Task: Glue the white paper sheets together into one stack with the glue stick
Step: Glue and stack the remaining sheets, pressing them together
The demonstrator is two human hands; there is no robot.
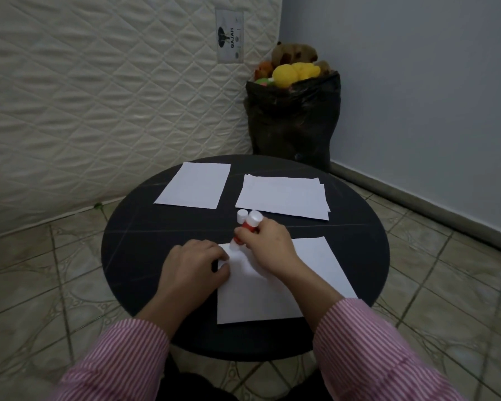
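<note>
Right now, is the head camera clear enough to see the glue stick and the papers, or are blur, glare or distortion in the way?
Head view: dim, even light with no glare; the glue stick in the right hand looks slightly motion-blurred, its tip doubled; the sheet under the left hand reads sharp; wide-angle bending curves the table rim and floor tiles.

Left hand (195, 263): fingers curled, knuckles up, pressing down.
Right hand (268, 243): fingers curled in a grip, wrist angled leftward.
</note>
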